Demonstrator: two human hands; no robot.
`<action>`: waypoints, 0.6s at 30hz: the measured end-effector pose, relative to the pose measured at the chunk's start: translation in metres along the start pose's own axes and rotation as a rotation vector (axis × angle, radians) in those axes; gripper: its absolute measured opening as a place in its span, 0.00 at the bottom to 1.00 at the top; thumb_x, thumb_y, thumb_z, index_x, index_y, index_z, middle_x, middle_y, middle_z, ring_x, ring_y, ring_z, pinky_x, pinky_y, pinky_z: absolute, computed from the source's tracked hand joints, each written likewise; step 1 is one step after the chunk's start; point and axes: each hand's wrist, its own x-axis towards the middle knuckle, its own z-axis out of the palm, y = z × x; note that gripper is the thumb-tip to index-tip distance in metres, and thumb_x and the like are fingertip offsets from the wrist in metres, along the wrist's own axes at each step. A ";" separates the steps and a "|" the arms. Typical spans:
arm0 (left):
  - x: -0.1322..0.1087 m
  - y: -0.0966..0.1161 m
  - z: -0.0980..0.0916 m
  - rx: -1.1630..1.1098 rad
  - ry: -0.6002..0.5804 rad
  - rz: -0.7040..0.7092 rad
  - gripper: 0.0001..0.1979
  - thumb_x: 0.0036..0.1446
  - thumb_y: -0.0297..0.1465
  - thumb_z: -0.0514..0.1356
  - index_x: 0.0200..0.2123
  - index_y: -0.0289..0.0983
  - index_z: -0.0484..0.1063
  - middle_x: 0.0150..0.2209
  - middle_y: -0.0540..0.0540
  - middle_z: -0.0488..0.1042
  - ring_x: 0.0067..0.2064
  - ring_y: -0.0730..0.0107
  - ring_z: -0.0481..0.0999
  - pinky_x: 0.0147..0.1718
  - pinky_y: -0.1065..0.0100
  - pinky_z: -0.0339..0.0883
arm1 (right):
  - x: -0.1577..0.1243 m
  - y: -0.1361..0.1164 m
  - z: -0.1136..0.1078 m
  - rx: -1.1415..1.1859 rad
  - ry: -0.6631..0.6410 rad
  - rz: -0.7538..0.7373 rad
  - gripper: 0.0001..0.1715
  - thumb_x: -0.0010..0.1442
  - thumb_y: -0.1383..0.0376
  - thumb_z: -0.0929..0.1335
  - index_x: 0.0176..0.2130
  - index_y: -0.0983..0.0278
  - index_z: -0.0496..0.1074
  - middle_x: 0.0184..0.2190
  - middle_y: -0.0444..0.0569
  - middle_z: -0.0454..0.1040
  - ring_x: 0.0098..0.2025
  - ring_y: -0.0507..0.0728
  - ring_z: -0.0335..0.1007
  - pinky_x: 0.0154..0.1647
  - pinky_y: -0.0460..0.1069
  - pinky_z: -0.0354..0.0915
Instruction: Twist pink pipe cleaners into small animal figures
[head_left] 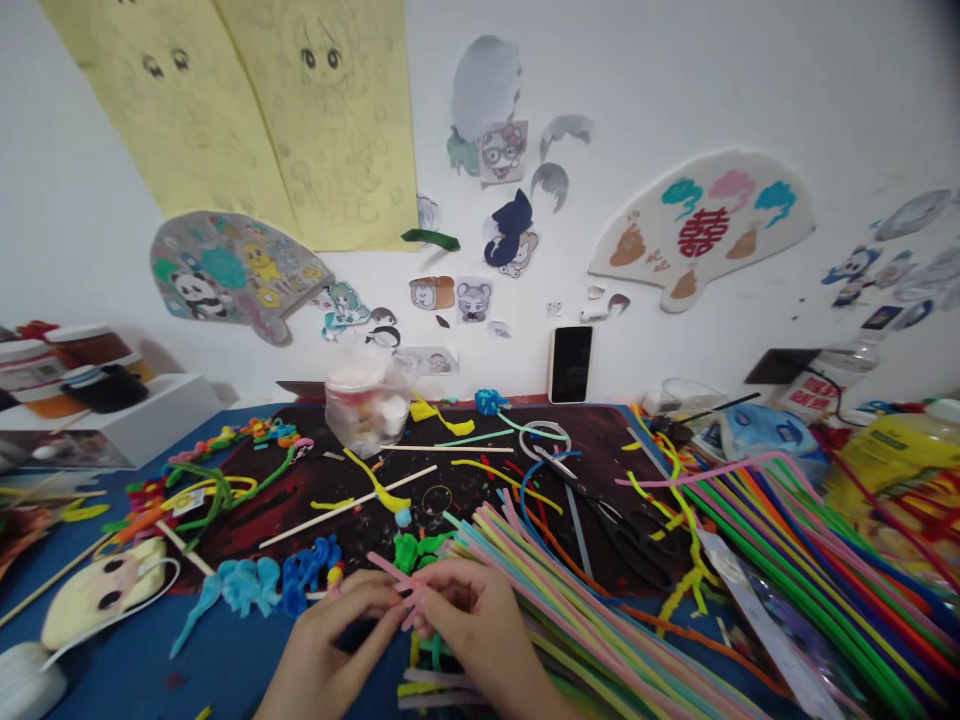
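Between my two hands is a pink pipe cleaner point(390, 570), bent so that short ends stick out around my fingertips. My left hand point(341, 635) pinches it from the left. On the other side, my right hand point(480, 620) grips it between thumb and forefinger. Part of the pipe cleaner is hidden behind my fingers. A big bundle of pastel pipe cleaners point(592, 630) lies beside and partly beneath my right hand. Just beyond my fingers sits a green twisted pipe-cleaner piece point(420, 547). Blue fuzzy pieces point(304, 575) rest to the left of my left hand.
Black-handled scissors point(622, 535) lie on the dark mat point(300, 500), among sticks and yellow scraps. A bagged tub point(364, 400) and a phone point(570, 365) stand by the wall. Bright pipe cleaners point(810, 560) fill the right side; a doll-face pouch point(105, 595) lies left.
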 end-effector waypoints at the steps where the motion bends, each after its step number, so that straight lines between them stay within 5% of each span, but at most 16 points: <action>1: 0.000 0.000 0.000 0.000 0.003 0.002 0.03 0.55 0.28 0.58 0.32 0.39 0.72 0.33 0.48 0.75 0.38 0.71 0.75 0.36 0.77 0.69 | 0.000 0.001 0.000 0.005 0.003 0.000 0.09 0.46 0.67 0.69 0.29 0.72 0.74 0.19 0.47 0.73 0.21 0.50 0.68 0.25 0.44 0.65; 18: 0.000 -0.001 0.000 -0.117 -0.119 -0.227 0.11 0.54 0.29 0.55 0.22 0.35 0.71 0.24 0.48 0.74 0.27 0.73 0.73 0.28 0.75 0.64 | 0.000 0.005 -0.005 -0.001 -0.090 0.073 0.23 0.42 0.56 0.74 0.34 0.71 0.76 0.24 0.49 0.76 0.25 0.52 0.70 0.28 0.45 0.66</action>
